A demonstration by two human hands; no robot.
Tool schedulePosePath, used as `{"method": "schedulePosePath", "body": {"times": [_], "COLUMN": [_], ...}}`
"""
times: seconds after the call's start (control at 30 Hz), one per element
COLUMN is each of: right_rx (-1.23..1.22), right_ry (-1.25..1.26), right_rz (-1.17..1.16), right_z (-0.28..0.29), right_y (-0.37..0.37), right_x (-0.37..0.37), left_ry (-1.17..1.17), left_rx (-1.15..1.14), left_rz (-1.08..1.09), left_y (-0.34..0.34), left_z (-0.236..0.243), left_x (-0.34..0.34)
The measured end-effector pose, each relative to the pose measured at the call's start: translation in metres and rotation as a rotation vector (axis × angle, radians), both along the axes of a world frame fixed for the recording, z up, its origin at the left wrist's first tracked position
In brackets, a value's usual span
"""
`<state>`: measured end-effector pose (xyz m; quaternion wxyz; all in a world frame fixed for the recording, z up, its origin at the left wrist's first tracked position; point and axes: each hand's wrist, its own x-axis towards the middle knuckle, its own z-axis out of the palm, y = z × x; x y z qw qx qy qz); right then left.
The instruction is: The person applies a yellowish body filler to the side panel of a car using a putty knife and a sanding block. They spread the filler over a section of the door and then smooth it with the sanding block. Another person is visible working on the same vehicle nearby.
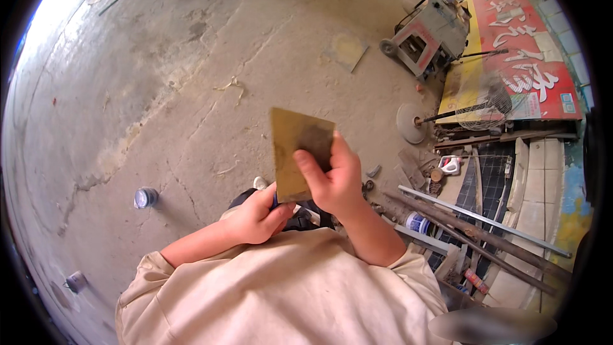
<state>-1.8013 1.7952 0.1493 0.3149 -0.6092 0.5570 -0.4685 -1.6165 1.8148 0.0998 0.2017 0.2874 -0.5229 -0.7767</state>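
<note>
A stiff-looking, yellow-brown rectangular sheet (290, 160) is held up in front of me, with a darker smudge on its upper right part. My right hand (338, 179) grips it at the right edge, thumb laid across the face and the other fingers behind. Below the lower left corner, my left hand (258, 217) is closed, its fingers curled and thumb bent. A sliver of something blue shows between that hand and the sheet's bottom edge; the rest is hidden in the fist.
Long pipes and poles (472, 223) lie among scraps at the right, beside a white jug (450, 165). Farther off stand a wheeled machine (431, 35), a fan (491, 103) and a red-yellow signboard (511, 45). A small jar (145, 197) stands on the concrete floor at left.
</note>
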Motion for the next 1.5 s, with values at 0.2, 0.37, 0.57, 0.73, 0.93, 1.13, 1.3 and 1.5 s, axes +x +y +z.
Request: {"method": "schedulePosePath", "body": {"times": [0.2, 0.37, 0.57, 0.73, 0.93, 1.13, 1.3, 1.5], "right_rx": [-0.266, -0.393, -0.434, -0.382, 0.035, -0.556, 0.337, 0.168], "right_ry": [-0.437, 0.068, 0.267, 0.364, 0.698, 0.816, 1.140, 0.861], "right_rz": [-0.244, -0.134, 0.315, 0.358, 0.221, 0.213, 0.244, 0.181], "right_z": [0.006, -0.022, -0.010, -0.021, -0.070, -0.043, -0.182, -0.169], "right_y": [-0.011, -0.021, -0.022, -0.019, -0.022, -0.015, -0.069, -0.041], "right_x": [-0.024, -0.057, -0.035, -0.042, -0.046, 0.025, -0.009, -0.014], "left_ry": [0.212, 0.193, 0.021, -0.013, 0.135, -0.067, -0.130, -0.227], "left_rx": [0.266, 0.274, 0.222, 0.151, 0.304, 0.326, 0.499, 0.463], "left_rz": [0.149, -0.018, -0.043, 0.047, 0.246, 0.546, 0.561, 0.607], "left_y": [-0.017, -0.035, -0.038, -0.036, -0.022, -0.019, -0.015, -0.009], "left_z": [-0.006, 0.003, 0.007, 0.000, -0.028, -0.062, -0.054, -0.079], "left_x": [0.016, 0.045, 0.057, 0.066, 0.064, 0.039, 0.044, 0.057]}}
